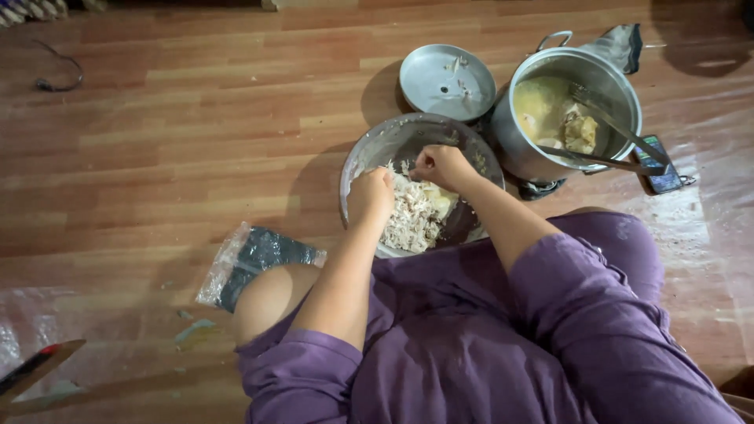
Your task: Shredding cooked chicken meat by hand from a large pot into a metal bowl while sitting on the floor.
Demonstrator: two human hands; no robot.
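Both hands were down in the metal bowl (369,149) at the centre of the frame. The left hand (371,196) was curled into a loose fist over the left side of the shredded white meat (414,216), its fingers closed on some of it. The right hand (442,166) sat just above and to the right of it, fingers bunched and pinching at the top of the same pile; the two hands were nearly touching. The meat lay heaped in the lower half of the bowl, with a paler, yellowish chunk (442,206) at its right edge.

The bowl rested on the wooden floor (157,157), right in front of the person's purple-clad lap (471,330). Above it, in the upper middle of the frame, lay a round metal lid (436,86) turned upside down. To the right of the lid and just beside the bowl stood a large metal pot (620,94) holding yellowish broth and pieces of meat, with metal tongs (620,145) resting across its rim. A dark phone (658,174) lay on the floor beside the pot. At the lower left of the bowl, near the person's knee, lay a clear plastic bag (251,255) with something dark inside
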